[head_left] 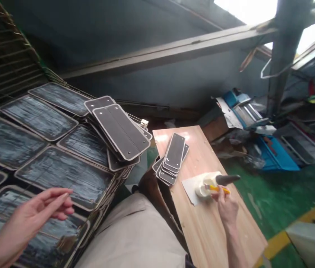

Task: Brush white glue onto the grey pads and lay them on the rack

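Observation:
My left hand hovers over the dark rectangular plates at the left, its fingers curled and the thumb tip against the index finger, with nothing visible between them. Below it lies a plate streaked with a whitish wet-looking coat. In my right hand is a small yellow-handled brush, pinched near its handle. The brush head is at the mouth of a white cup, which stands on a white sheet. A dark tapered handle sticks out beside the cup; what it belongs to is hidden.
A stack of larger uncoated plates rests at the rack's far right corner. Narrower plates are piled on the wooden board. The wire rack borders my legs. Blue bins stand on the green floor.

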A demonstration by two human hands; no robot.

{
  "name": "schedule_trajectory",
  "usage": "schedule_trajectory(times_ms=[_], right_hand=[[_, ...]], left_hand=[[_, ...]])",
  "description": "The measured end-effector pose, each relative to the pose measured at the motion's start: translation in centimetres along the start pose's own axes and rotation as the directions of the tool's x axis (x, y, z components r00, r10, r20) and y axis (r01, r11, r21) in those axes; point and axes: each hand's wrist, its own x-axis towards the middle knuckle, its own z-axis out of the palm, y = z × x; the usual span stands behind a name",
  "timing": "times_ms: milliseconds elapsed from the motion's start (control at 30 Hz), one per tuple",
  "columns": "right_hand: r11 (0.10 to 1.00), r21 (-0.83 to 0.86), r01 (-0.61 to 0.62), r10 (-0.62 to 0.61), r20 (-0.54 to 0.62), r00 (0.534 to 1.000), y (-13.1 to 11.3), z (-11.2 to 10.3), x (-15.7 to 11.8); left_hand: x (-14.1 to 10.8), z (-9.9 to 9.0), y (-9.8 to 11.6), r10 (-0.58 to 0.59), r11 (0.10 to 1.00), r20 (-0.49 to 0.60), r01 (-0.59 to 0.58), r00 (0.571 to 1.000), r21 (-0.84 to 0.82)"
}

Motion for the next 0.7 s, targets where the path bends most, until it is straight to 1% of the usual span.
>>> schedule_trajectory(times_ms=[100, 167, 233, 333, 400, 467, 600, 700], right_hand=[[0.996, -0.005, -0.087, 0.087, 0.036, 0.996, 4.1, 1.1, -1.3], [0.991, 0.019, -0.131, 0.130, 0.047, 0.990, 5.9, 2.2, -1.8], [0.988, 0.033, -0.150, 0.149, 0.045, 0.988, 7.0, 3.3, -2.0], [0.985, 0.061, -0.163, 0.161, 0.040, 0.986, 7.8, 4.6, -1.9], [0.984, 0.069, -0.165, 0.163, 0.042, 0.986, 7.9, 5.4, -1.7], [0.984, 0.081, -0.160, 0.156, 0.056, 0.986, 8.1, 6.0, -1.5], [0.982, 0.106, -0.154, 0.144, 0.095, 0.985, 8.4, 6.9, -1.2], [0.986, 0.098, -0.135, 0.123, 0.115, 0.986, 8.6, 6.9, -1.4]], left_hand=[[0.6, 3.1, 1.9, 0.092, 0.996, 0.135, -0.092, 0.987, -0.013], [0.6, 5.3, 3.4, 0.127, 0.992, 0.194, -0.120, 0.973, -0.045], [0.4, 7.2, 4.5, 0.145, 0.988, 0.235, -0.128, 0.961, -0.086], [0.1, 9.5, 5.0, 0.158, 0.981, 0.271, -0.119, 0.949, -0.156], [0.0, 10.4, 4.8, 0.173, 0.973, 0.277, -0.122, 0.945, -0.195], [-0.1, 10.8, 4.5, 0.180, 0.968, 0.264, -0.122, 0.948, -0.220], [-0.1, 10.9, 4.1, 0.158, 0.964, 0.213, -0.104, 0.964, -0.244], [0.0, 10.9, 3.9, 0.140, 0.965, 0.212, -0.085, 0.967, -0.248]])
